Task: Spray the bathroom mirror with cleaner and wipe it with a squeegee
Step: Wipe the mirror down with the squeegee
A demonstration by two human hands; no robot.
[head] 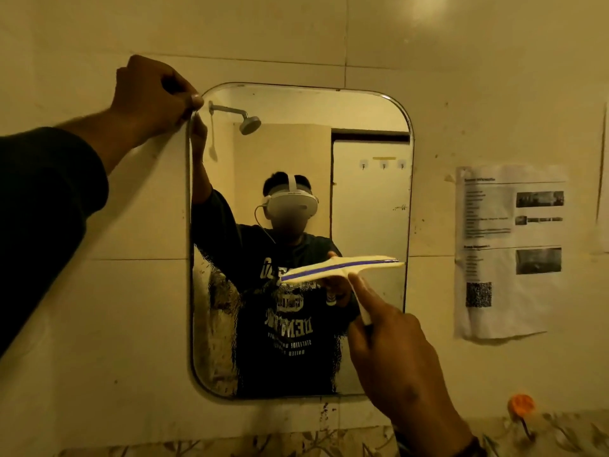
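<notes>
A tall mirror [369,199] with rounded corners hangs on the tiled wall. My left hand [155,94] grips its upper left corner, thumb on the rim. My right hand [398,361] holds a white squeegee [339,267] by its handle, index finger stretched along the handle. The squeegee's blade, with a blue strip, lies nearly level across the mirror's lower right part, tilted up to the right. Dark speckled patches mark the mirror's lower left area. No spray bottle is in view.
A printed paper sheet [509,252] with a QR code is stuck on the wall right of the mirror. An orange hook [520,405] sits on the wall at the lower right. A patterned tile band [230,445] runs along the bottom.
</notes>
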